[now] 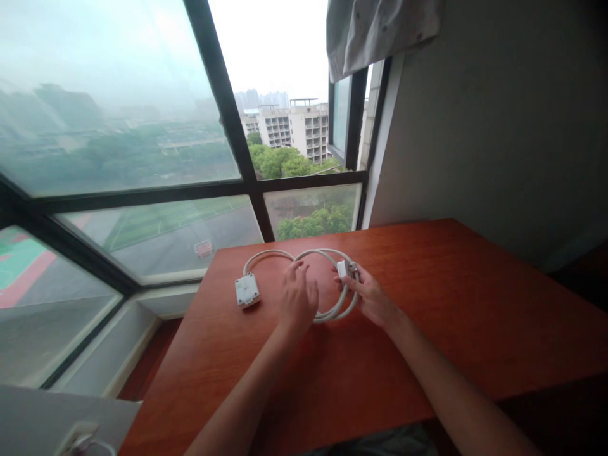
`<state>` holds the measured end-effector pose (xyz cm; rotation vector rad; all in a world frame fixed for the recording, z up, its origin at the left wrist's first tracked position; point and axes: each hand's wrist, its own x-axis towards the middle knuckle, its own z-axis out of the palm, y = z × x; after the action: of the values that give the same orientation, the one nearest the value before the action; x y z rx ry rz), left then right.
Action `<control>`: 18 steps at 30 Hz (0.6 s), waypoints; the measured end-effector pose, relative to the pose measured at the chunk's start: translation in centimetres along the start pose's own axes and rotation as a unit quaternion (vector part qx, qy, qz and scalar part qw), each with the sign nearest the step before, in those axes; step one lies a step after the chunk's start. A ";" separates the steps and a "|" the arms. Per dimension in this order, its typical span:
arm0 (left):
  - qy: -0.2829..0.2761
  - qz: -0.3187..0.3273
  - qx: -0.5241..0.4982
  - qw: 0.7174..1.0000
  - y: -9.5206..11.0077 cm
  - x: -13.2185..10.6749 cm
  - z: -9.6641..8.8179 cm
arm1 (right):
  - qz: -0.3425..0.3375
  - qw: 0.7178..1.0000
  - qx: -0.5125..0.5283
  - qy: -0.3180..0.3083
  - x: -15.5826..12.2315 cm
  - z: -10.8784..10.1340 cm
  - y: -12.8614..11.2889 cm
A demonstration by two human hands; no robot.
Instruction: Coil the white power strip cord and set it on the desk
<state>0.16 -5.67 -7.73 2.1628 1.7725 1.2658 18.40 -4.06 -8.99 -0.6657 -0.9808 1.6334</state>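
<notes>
1 L hand [298,299] + 1 R hand [373,299] = 2 total; forearms [247,386], also 2. Cable [270,251]: 1 pc., its loops [340,309] approx. 2–3, exact no. unclear b/c hands cover some. 1 box [247,290] + 1 plug [343,270] = 2 hard pcs. Table [427,304]: 1. Curtain [375,35]: 1. Wall [498,126] on R: 1. 1 lg. pane [114,95], 1 mid. pane [156,234], 1 corner pane [42,310], 1 sm. pane [311,215] = 4 fixed, + 1 swung-out sash [352,120]. Outside: 1 board [203,248]; pale bldgs. [310,132] min. 2, others too hazy to ct.; trees [285,161] several, no exact ct., crowns merge.
</notes>
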 end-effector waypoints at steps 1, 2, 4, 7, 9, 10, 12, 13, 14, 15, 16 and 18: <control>-0.057 0.025 0.000 0.998 1.0 -0.3 0.0 | 0.003 1.000 -0.001 -0.002 0.0 0.0 0.0; -0.128 0.044 -0.004 0.991 2.0 -0.6 0.1 | 0.005 1.000 -0.003 -0.002 0.0 0.0 0.0; -0.202 0.044 -0.012 0.978 3.5 -1.0 0.5 | 0.007 1.000 -0.011 0.003 0.1 0.0 -0.1; -0.242 0.016 -0.020 0.970 4.4 -1.2 1.4 | 0.005 0.999 -0.030 0.020 0.2 -0.1 -0.1; -0.255 0.002 -0.051 0.966 4.4 -1.2 2.2 | 0.001 0.999 -0.042 0.028 0.3 -0.2 -0.1; -0.256 -0.005 -0.076 0.964 4.3 -1.1 2.7 | -0.002 0.998 -0.047 0.029 0.3 -0.2 -0.1; -0.242 -0.019 -0.133 0.961 4.0 -1.1 3.5 | -0.012 0.998 -0.055 0.024 0.2 -0.1 -0.1; -0.233 -0.025 -0.160 0.959 3.9 -1.0 3.9 | -0.017 0.998 -0.059 0.019 0.2 -0.1 -0.2; -0.224 -0.032 -0.181 0.957 3.8 -1.0 4.2 | -0.020 0.998 -0.062 0.013 0.1 -0.1 -0.3; -0.216 -0.039 -0.197 0.955 3.8 -1.1 4.5 | -0.023 0.998 -0.065 0.007 0.0 0.0 -0.4; -0.208 -0.045 -0.209 0.954 3.8 -1.1 4.7 | -0.026 0.997 -0.068 0.002 0.0 0.0 -0.5; -0.195 -0.054 -0.233 0.951 3.7 -1.2 4.8 | -0.028 0.997 -0.070 -0.007 -0.1 0.1 -0.9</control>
<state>6.03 -5.82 -9.60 1.8553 1.2640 1.0122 18.77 -4.07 -8.19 -0.7155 -1.1235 1.5330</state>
